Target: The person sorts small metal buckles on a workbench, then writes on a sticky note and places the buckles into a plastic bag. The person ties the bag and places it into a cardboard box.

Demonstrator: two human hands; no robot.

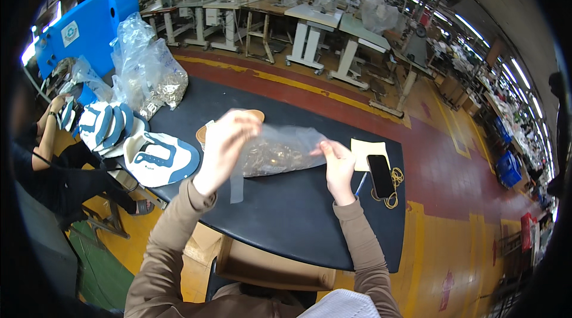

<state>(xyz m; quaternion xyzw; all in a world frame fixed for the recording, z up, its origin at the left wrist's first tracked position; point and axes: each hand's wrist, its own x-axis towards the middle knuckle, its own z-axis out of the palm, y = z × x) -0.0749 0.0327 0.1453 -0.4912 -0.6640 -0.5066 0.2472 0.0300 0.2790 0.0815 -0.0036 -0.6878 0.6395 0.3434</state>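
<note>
Bright, mostly even light falls across the black tabletop (280, 216), with ceiling tubes (466, 25) glowing as white streaks beyond its right side, burnt-out glare (28, 53) past its far left, and a pale sheen on the floor (438, 166) to its right. Above the tabletop, the clear bag (277, 156) catches small glints, while the left grip (223, 146) looks washed out, its fingertips smeared by blur. Fisheye distortion bows the tabletop's edges, black vignetting swallows the corners around it, and the workstations (316, 15) behind it turn soft.
</note>
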